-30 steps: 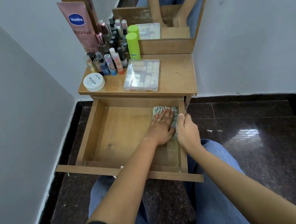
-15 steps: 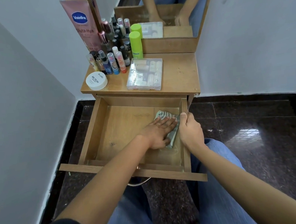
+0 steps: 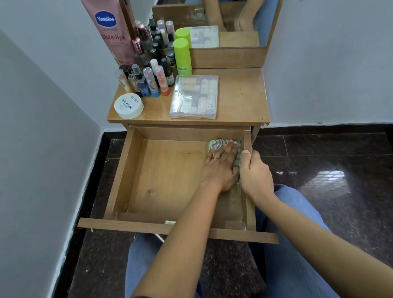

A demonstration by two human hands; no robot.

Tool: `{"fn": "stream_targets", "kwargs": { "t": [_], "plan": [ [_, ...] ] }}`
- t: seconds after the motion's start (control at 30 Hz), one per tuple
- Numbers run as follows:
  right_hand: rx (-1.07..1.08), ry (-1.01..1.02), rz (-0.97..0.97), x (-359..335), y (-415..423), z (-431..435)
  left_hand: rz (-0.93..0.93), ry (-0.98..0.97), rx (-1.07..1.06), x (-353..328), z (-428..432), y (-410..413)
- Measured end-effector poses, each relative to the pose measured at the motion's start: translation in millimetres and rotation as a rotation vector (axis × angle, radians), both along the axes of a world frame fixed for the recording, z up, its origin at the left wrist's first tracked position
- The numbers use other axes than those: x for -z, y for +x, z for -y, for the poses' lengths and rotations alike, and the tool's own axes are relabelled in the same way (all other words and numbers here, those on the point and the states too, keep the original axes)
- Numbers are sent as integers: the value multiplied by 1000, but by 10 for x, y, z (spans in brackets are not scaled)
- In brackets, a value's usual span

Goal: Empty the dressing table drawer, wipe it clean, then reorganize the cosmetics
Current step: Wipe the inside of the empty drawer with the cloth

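Observation:
The wooden drawer is pulled out and holds only a cloth. My left hand lies flat on a green-and-white cloth in the drawer's far right corner, pressing it to the bottom. My right hand grips the drawer's right side wall. On the dressing table top stand several small cosmetic bottles, a lime green bottle, a white nail polish remover tub, a pink Vaseline tube and a clear plastic case of small items.
A mirror rises at the back of the table. A white wall stands close on the left, another behind. Dark glossy floor tiles spread to the right. My knees in blue jeans sit under the drawer front.
My left hand has slid the cloth from mid-drawer back toward the far right corner. My right hand has stayed on the drawer's right side wall.

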State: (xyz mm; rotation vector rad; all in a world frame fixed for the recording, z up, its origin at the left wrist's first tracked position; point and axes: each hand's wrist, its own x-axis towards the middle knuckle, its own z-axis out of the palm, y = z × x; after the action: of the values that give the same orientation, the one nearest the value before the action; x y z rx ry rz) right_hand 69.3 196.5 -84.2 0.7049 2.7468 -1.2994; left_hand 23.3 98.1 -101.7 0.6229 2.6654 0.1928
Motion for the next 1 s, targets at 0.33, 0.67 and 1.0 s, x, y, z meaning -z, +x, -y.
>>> {"fn": "stream_targets", "kwargs": {
  "t": [0.33, 0.67, 1.0],
  "plan": [
    [2, 11, -4, -24, -5, -5, -81, -291, 53, -114, -134, -50],
    [-3, 44, 29, -89, 13, -4, -9, -258, 9, -258, -142, 61],
    [8, 64, 10, -70, 8, 15, 12, -289, 40, -185, -110, 129]
  ]
}}
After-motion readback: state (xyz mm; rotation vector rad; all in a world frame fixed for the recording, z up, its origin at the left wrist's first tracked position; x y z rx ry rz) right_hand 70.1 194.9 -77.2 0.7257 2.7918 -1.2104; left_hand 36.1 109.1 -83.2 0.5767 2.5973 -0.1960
